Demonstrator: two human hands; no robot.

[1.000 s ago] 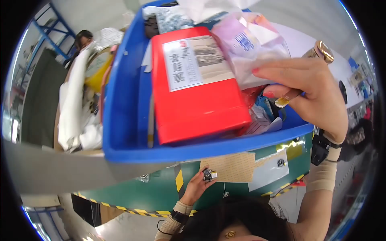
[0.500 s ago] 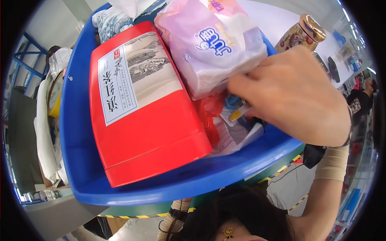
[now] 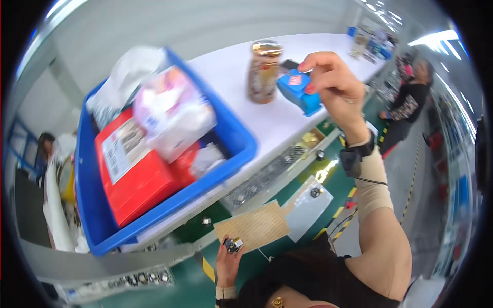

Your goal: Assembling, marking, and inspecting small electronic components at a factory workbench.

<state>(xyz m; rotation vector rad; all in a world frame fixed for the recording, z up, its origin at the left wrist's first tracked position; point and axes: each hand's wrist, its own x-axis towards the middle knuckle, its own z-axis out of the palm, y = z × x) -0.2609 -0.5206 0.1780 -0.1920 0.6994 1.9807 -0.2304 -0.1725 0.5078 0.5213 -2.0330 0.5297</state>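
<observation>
My right hand [image 3: 334, 87] is raised at the right of the shelf and pinches a small blue plastic object [image 3: 300, 92] with a red-and-white label; its exact kind is unclear. Low in the view, my left hand [image 3: 227, 267] holds a small black-and-silver part [image 3: 233, 245] over the edge of a tan cardboard sheet [image 3: 257, 226]. To the left stands a blue bin [image 3: 190, 195]. It contains a red box [image 3: 138, 179] with a picture label, a pink-and-white tissue pack [image 3: 174, 113], a white bag [image 3: 133, 66] and other items partly hidden beneath.
A patterned gold-capped bottle [image 3: 264, 74] stands on the white shelf [image 3: 215, 56], beyond the blue object. Below lie a green work surface [image 3: 200, 228], a tray of small parts [image 3: 257, 185] and a clear bag [image 3: 310, 210]. A person [image 3: 408, 102] stands in the aisle at right.
My right hand has left the bin and moved up and right with the blue object. The view has pulled back, so my left hand and the lower work surface now show.
</observation>
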